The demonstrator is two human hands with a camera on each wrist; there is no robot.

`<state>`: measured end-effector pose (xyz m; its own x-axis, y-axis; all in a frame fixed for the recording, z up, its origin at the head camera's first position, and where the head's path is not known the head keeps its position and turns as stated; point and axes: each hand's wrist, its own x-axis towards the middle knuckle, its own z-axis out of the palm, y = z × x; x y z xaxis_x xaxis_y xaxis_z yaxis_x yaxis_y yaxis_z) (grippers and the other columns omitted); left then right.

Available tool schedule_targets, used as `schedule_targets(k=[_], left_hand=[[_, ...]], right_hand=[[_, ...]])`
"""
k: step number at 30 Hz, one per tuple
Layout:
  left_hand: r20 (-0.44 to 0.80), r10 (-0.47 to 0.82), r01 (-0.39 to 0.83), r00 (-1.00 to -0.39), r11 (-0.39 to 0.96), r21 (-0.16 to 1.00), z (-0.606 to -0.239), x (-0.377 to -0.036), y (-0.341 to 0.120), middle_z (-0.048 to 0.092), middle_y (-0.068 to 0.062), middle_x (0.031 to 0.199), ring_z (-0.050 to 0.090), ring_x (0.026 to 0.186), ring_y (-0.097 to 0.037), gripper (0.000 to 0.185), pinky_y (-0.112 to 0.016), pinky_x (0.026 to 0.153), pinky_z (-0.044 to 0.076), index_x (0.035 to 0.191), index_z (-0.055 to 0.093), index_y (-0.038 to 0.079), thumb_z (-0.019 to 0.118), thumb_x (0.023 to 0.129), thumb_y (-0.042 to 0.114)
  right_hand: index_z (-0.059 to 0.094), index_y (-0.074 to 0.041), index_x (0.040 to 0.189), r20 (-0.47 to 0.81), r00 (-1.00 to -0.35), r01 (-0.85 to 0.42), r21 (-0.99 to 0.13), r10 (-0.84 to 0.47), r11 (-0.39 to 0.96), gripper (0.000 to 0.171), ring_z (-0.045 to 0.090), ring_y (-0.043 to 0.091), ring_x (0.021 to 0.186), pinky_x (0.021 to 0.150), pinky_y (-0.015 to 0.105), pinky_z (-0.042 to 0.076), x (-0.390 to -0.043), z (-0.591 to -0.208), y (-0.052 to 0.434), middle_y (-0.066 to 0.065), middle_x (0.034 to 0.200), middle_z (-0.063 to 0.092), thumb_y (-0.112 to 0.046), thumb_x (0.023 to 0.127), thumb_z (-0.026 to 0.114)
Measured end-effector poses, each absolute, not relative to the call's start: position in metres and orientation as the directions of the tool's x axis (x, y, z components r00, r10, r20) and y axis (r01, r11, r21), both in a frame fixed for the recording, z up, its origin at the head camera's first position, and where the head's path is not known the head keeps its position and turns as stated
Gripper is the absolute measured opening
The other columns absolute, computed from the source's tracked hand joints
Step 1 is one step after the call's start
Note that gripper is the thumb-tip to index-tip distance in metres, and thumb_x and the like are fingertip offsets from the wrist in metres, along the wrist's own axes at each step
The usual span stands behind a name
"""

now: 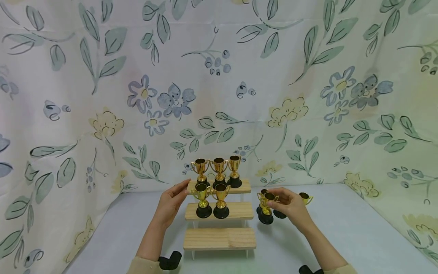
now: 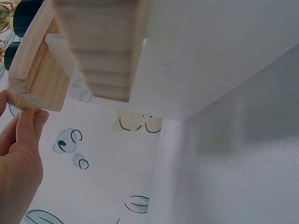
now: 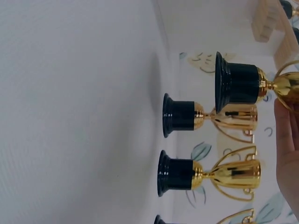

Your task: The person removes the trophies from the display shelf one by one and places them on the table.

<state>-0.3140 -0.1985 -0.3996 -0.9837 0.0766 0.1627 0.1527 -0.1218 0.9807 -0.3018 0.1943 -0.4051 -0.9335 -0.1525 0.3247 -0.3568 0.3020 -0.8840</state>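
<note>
A three-tier wooden display stand [image 1: 219, 238] has three small gold trophies on its top board and two on the middle board. My left hand [image 1: 172, 201] grips the left end of the top board, fingers and thumb at its edge, as the left wrist view [image 2: 21, 158] also shows. My right hand [image 1: 291, 207] pinches a gold trophy [image 1: 266, 213] with a black base by its cup, right of the stand. In the right wrist view this trophy [image 3: 240, 85] hangs above the table, upright, with part of its cup cut off by the frame.
Behind and beside the held trophy stand more trophies [image 3: 226, 176] on the white table [image 1: 342, 236], partly hidden by my right hand in the head view. A floral cloth [image 1: 219, 95] hangs behind the table. Clear legs raise the stand's boards.
</note>
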Motion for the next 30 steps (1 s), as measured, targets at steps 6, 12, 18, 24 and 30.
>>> schedule_targets(k=[6,12,18,24,30], left_hand=[[0.161,0.071,0.151,-0.984,-0.124,0.981,-0.401,-0.314,-0.199,0.041,-0.01,0.156,0.053,0.121,0.012,0.051,-0.008,0.103,0.046,0.148,0.043,0.003,0.057,0.099,0.006],[0.155,0.062,0.146,-0.986,-0.128,0.981,-0.402,-0.314,-0.198,0.041,-0.011,0.155,0.055,0.117,0.013,0.051,-0.007,0.102,0.046,0.148,0.044,0.003,0.056,0.099,0.006],[0.149,0.061,0.14,-0.987,-0.124,0.982,-0.402,-0.314,-0.198,0.041,-0.01,0.156,0.054,0.117,0.014,0.051,-0.007,0.102,0.046,0.148,0.044,0.003,0.056,0.099,0.007],[0.148,0.061,0.139,-0.987,-0.133,0.981,-0.401,-0.316,-0.199,0.042,-0.012,0.155,0.055,0.117,0.013,0.051,-0.008,0.102,0.047,0.148,0.044,0.003,0.056,0.098,0.005],[0.146,0.066,0.136,-0.987,-0.14,0.981,-0.399,-0.316,-0.198,0.042,-0.014,0.155,0.056,0.117,0.011,0.051,-0.008,0.102,0.047,0.148,0.043,0.002,0.056,0.099,0.004]], right_hand=[[0.066,-0.007,0.121,0.277,-0.949,-0.311,-0.896,-0.149,0.317,0.043,0.07,0.004,0.087,0.075,0.023,0.059,-0.303,-0.409,0.197,0.015,0.119,0.069,-0.023,0.083,0.079],[0.065,-0.006,0.12,0.242,-0.957,-0.282,-0.907,-0.161,0.312,0.043,0.07,0.004,0.089,0.076,0.022,0.059,-0.307,-0.418,0.2,0.015,0.12,0.069,-0.023,0.083,0.079],[0.065,-0.005,0.122,0.237,-0.955,-0.282,-0.913,-0.178,0.296,0.044,0.069,0.001,0.092,0.077,0.021,0.06,-0.308,-0.424,0.201,0.021,0.131,0.063,-0.022,0.083,0.079],[0.065,-0.006,0.122,0.212,-0.962,-0.257,-0.918,-0.173,0.302,0.046,0.069,0.001,0.092,0.075,0.024,0.06,-0.307,-0.425,0.201,0.019,0.13,0.064,-0.023,0.082,0.08],[0.064,-0.006,0.123,0.195,-0.964,-0.243,-0.919,-0.179,0.31,0.048,0.069,0.002,0.093,0.076,0.023,0.06,-0.308,-0.427,0.202,0.017,0.127,0.066,-0.024,0.082,0.08]])
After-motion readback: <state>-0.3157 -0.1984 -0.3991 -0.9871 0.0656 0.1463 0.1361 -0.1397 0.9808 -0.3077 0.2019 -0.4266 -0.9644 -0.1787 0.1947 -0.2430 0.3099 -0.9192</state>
